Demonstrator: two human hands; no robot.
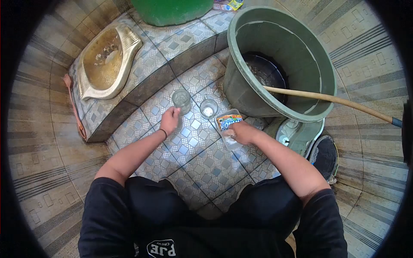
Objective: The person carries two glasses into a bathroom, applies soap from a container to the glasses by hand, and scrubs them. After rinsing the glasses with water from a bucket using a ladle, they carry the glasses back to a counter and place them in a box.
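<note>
A detergent packet [227, 124] is gripped by the right hand [243, 132], low over the tiled floor [202, 159] just right of two drinking glasses. The left hand [171, 119] is held loosely curled with fingertips pinched, beside the left glass [181, 99]; whether anything is pinched cannot be told. Risk, as judged: the left glass could be knocked over by the nearby knuckles, since it stands close on hard tile; powder could be spilled on the floor if the packet is tipped while open. The left glass looks clear, contents not readable. The right glass [208, 107] shows something white at its bottom. The big green tub [318, 64] is seen with dark wet residue inside, and a wooden handle [327, 99] is laid across its rim. A squat toilet pan [105, 60], stained, is set in the raised step.
</note>
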